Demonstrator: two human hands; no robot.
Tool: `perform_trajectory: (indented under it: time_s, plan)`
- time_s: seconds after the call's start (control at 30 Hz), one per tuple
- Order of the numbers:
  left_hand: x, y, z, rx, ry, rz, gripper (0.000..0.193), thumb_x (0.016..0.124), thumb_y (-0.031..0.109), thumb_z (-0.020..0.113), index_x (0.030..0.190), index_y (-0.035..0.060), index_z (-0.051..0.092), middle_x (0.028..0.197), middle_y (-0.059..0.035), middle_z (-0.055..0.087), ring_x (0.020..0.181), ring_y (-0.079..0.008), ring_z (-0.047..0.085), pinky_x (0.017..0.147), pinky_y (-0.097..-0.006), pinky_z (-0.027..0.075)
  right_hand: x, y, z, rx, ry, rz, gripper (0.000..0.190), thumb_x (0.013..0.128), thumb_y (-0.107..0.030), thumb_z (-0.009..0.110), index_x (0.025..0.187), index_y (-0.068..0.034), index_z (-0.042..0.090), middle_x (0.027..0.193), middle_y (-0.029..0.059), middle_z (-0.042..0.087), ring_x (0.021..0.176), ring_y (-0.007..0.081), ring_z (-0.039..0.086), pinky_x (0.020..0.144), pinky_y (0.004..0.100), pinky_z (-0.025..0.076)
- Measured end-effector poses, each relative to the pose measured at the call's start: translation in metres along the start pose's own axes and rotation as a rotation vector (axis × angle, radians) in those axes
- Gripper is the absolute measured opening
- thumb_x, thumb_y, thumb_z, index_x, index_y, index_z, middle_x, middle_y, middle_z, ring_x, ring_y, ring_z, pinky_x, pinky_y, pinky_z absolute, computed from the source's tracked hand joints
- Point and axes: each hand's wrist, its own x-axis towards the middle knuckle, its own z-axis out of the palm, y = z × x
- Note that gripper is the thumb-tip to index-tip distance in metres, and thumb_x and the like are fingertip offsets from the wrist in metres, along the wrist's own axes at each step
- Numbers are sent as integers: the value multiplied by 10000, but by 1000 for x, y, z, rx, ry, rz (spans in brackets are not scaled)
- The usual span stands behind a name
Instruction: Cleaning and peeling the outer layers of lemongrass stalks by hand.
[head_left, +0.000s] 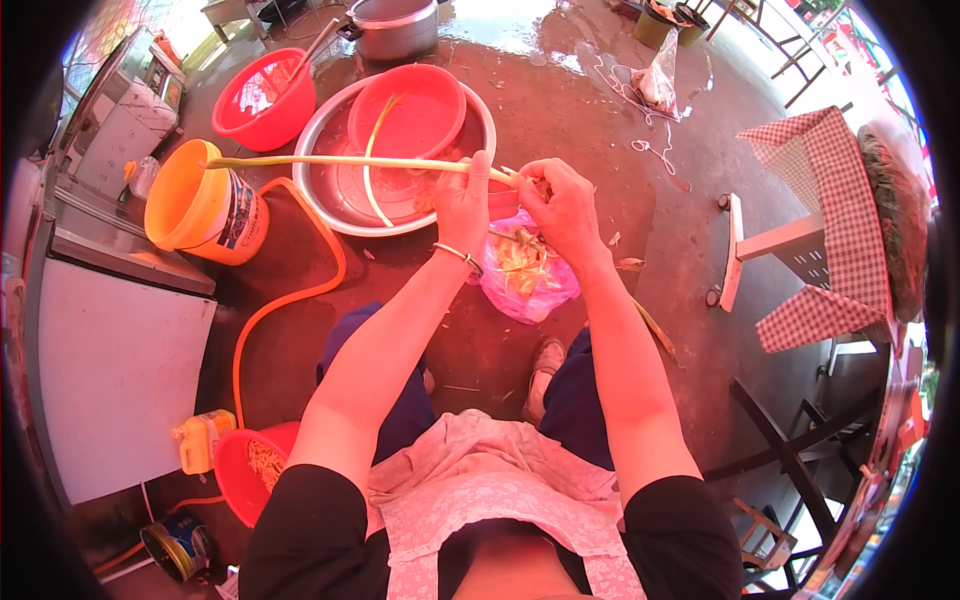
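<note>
A long, pale stalk (337, 160), like a large green onion, stretches level across the view, its thin greenish end pointing left. My left hand (463, 210) holds it near its thick end, with the thumb raised beside it. At that end, my right hand (561, 210) pinches with bent fingers; the exact grip is partly hidden. Below my hands, a pink plastic bag (514, 306) on the floor holds pale peelings. Beyond them stands a wide metal basin (300, 184) with a red plastic basin (409, 97) in it. Another stalk (369, 169) rests across the two basins.
On the left are a red tub (262, 139), a yellow bucket (176, 195), an orange hose (240, 352) and a white-sided cabinet (120, 375). A large pot (397, 34) stands at the back. A checked-cloth-covered stand (847, 225) on casters is to the right.
</note>
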Motion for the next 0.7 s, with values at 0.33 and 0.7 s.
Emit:
perform_trajectory:
  time_s: [0.33, 0.7]
  plan:
    - [10, 14, -12, -74, 121, -84, 444, 988, 425, 437, 986, 1, 568, 941, -169, 674, 728, -264, 702, 513, -318, 596, 4, 27, -21, 606, -57, 535, 149, 919, -163, 583, 912, -15, 568, 679, 49, 597, 568, 91, 511, 526, 291, 428]
    - [36, 54, -63, -106, 380, 160, 449, 1003, 422, 390, 1007, 5, 558, 990, -152, 670, 733, -290, 703, 513, -322, 600, -4, 67, -70, -281, -81, 248, 202, 920, -177, 487, 947, -23, 615, 820, 145, 661, 766, 278, 654, 710, 360, 493]
